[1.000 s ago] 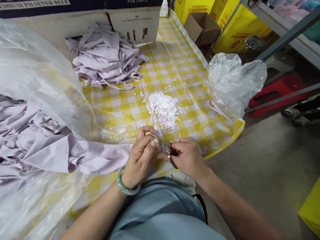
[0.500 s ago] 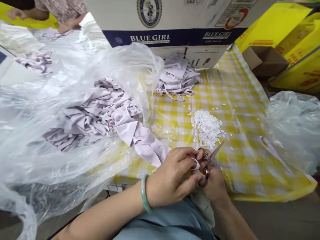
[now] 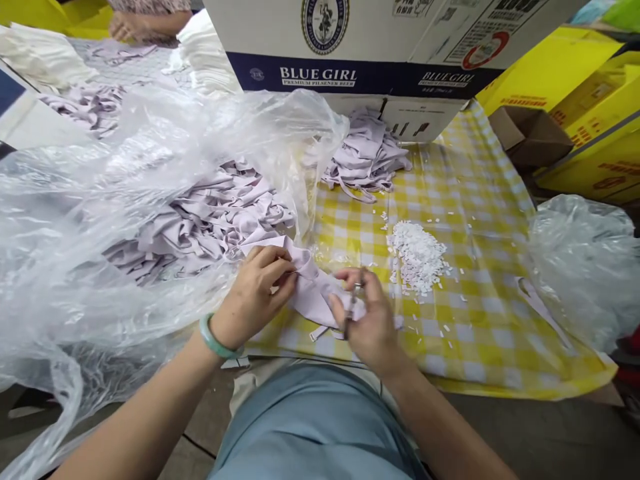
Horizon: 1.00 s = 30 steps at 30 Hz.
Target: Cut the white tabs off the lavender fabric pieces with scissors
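Hands have parted since earlier frame. Left hand (image 3: 263, 280): fingertips pinched on lilac cloth (image 3: 313, 290), lying between hands on checked tablecloth (image 3: 480, 327). Right hand (image 3: 374, 323): fingers curled round scissors (image 3: 351, 309), blades blurred; stray tip could nick cloth if fabric bunches beneath.

Blurred scissors (image 3: 349, 312) in the right hand (image 3: 374, 328), five o'clock, appear partly hidden; at eleven, a co-worker's sleeve (image 3: 150, 5) is cropped.

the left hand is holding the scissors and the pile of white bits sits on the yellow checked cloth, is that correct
Not quite: the head view shows the scissors in the right hand, not the left hand. The pile of white bits does sit on the yellow checked cloth.
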Each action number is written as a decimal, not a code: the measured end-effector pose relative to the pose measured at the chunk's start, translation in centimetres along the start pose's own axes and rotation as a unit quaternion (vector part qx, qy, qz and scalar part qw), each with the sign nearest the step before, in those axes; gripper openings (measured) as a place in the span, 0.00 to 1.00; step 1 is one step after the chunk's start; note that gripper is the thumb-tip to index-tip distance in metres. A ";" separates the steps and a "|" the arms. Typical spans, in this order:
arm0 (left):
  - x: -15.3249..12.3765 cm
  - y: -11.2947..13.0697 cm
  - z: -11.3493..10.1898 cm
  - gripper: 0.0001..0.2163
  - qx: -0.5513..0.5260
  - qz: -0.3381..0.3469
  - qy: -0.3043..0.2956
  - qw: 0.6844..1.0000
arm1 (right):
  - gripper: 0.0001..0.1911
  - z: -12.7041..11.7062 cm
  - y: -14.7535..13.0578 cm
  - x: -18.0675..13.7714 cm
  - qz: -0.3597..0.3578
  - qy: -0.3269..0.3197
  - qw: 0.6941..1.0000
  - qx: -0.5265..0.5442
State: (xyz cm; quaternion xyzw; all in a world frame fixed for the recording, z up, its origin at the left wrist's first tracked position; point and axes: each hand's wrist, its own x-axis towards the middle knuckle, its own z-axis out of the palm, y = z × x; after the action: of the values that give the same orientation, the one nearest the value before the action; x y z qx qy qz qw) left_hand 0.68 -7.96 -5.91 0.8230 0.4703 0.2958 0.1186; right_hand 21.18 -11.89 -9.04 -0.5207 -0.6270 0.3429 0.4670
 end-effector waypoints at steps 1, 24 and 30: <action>0.1 0.7 -0.3 0.06 -0.045 -0.006 0.005 0.999 | 0.16 1.1 -0.3 0.7 -0.014 -0.016 1.000 0.000; 0.9 1.6 -1.2 0.10 -0.101 -0.041 0.004 0.994 | 0.09 1.0 -1.7 4.4 0.129 -0.046 0.981 0.139; 1.2 1.6 -2.9 0.13 -0.234 -0.162 -0.156 0.946 | 0.05 0.3 -2.0 4.8 0.074 -0.027 0.994 0.079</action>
State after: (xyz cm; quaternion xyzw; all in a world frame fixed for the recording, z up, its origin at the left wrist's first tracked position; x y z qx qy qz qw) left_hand 0.50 -8.03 -2.36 0.7204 0.4908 0.2424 0.4260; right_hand 20.15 -7.62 -6.17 -0.5177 -0.5702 0.4385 0.4631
